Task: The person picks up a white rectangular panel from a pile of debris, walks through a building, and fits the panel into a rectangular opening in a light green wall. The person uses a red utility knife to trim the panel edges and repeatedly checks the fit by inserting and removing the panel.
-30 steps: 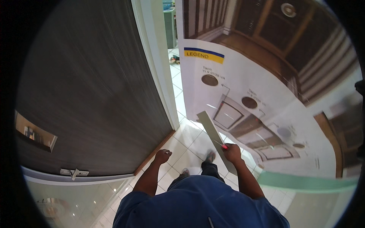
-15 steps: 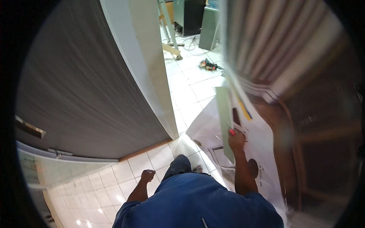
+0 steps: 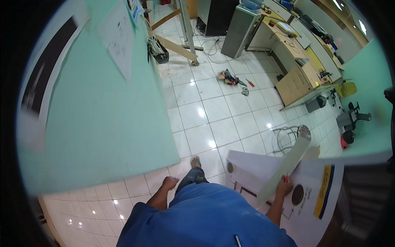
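Note:
My right hand (image 3: 284,187) grips a long, flat, pale green strip (image 3: 286,171), which slants up and away to the right. A small red item (image 3: 286,178) shows at its thumb; its kind is too small to tell. Behind the strip is a large white printed sheet (image 3: 306,214) with dark round spots and a yellow and navy band. My left hand (image 3: 169,182) hangs low over the tiles, its fingers curled in; whether anything is inside them is hidden.
A pale green wall (image 3: 111,136) stands close on my left. On the white tiled floor ahead lie a dark power tool (image 3: 231,78) and a red-handled tool (image 3: 250,82). A round stool (image 3: 303,132), a grey water dispenser (image 3: 239,33), a ladder (image 3: 187,29) and a wooden desk (image 3: 294,84) stand beyond.
I have moved forward past the dark door and its frame, and the room opens ahead. The strip has swung to slant rightward, still in my right hand. My left hand stays low.

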### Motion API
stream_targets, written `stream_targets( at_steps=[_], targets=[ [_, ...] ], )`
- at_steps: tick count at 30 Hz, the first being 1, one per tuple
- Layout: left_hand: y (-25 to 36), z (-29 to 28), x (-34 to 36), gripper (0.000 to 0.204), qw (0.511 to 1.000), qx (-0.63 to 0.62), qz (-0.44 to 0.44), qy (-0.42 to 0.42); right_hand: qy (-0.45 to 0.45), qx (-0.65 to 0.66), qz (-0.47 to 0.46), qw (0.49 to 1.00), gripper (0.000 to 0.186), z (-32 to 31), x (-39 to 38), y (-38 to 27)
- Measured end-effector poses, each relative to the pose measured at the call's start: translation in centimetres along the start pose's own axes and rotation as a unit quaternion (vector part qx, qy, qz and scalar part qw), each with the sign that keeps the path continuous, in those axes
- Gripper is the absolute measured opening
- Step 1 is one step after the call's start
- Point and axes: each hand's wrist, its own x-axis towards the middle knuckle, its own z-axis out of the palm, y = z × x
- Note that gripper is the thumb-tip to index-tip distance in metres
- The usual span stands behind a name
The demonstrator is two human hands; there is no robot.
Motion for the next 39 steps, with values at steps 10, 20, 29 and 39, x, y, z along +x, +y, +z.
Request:
stream_targets(
  at_steps=[10, 20, 29, 39],
  targets=[
    [20.4, -5.6, 11.1, 0.046, 0.980, -0.183, 0.051, 0.063, -0.070, 0.062, 0.135, 0.986, 0.026, 7.8, 11.7, 0.1],
    [25.2, -15.7, 15.2, 0.033, 0.949, -0.186, -0.234, 0.096, -0.277, 0.339, 0.044, 0.898, 0.031, 18.7, 38.8, -12.9],
    [43.1, -20.4, 24.7, 0.043, 0.950, -0.259, -0.011, 0.174, -0.403, 0.505, -0.025, 0.762, 0.032, 25.4, 56.5, -38.1],
    [53.1, -39.6, 35.1, 0.077, 0.898, -0.418, 0.036, 0.130, -0.454, 0.599, 0.004, 0.660, 0.024, 33.3, 60.5, -63.7]
  ],
)
